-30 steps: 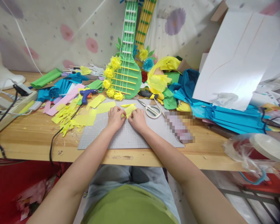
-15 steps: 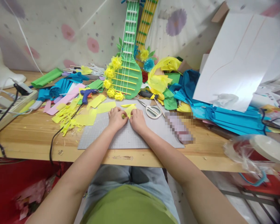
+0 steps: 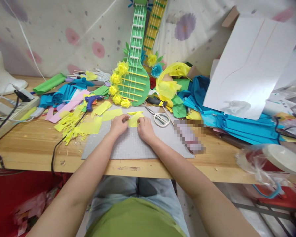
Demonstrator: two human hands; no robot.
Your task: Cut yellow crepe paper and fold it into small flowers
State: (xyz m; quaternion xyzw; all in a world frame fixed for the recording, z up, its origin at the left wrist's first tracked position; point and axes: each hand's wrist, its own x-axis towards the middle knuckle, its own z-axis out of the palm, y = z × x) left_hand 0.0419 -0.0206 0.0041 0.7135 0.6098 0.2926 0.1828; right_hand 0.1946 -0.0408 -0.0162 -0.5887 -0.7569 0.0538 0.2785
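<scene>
L hand point(image 3: 118, 124) & R hand point(image 3: 145, 127) side by side on mat point(image 3: 128, 146), nr its far edge.

Paper point(image 3: 134, 120): small yellow piece, lies on mat between the two hands, mostly flat, far edge a bit raised.
- L hand: fingertips closed on paper's left edge.
- R hand: fingertips closed on its lower right edge.
- Both pinched on the paper, neither spread open.

Around:
- scissors point(image 3: 160, 118) on mat, just R of paper, nr R hand
- glue gun point(image 3: 92, 99) to L, off mat, cord runs to table point(image 3: 34, 144) front edge
- scraps point(image 3: 72, 124), yellow, L of mat
- guitar point(image 3: 136, 80), green, w/ yellow flowers, leans behind

Judgement: step looks like folding/shaping the paper. Sheet seems thin, prob. tears easily, so light pinch, even tension from both sides, no twist. Press down on mat for a clean crease; faint grid lines can serve for alignment. Wrists low on mat for steadiness. Mind scissors close to R hand.
</scene>
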